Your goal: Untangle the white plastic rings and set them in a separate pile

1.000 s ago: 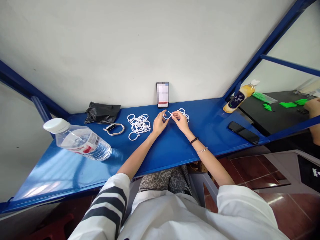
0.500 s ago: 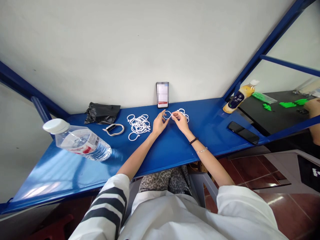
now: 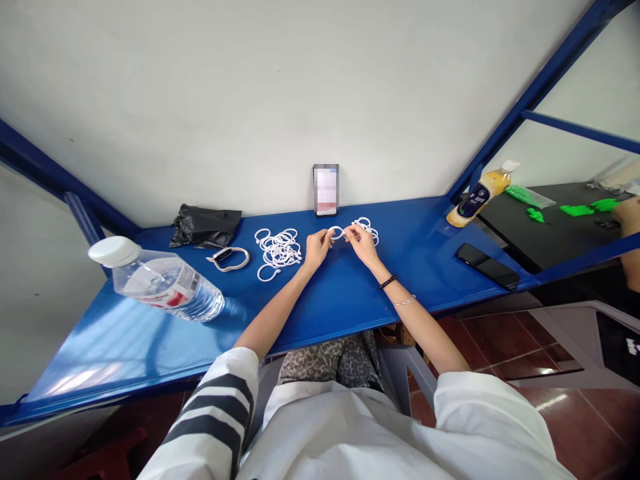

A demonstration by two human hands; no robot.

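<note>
Fingers of the left hand (image 3: 317,249) pinch one side of a white ring (image 3: 337,227), while the right hand (image 3: 363,245) has its grip closed on the opposite side, over the blue desk (image 3: 345,297) and near a propped phone (image 3: 326,192). Just beyond the right hand sits a small cluster of similar rings (image 3: 369,229); a bigger tangled heap (image 3: 280,252) lies left of the left hand (I spot a watch (image 3: 223,255) past it, beside a black bag (image 3: 206,227)).

Smooth plastic ring (image 3: 337,227), glossy tabletop (image 3: 330,300), crinkled plastic bag (image 3: 205,225)
</note>
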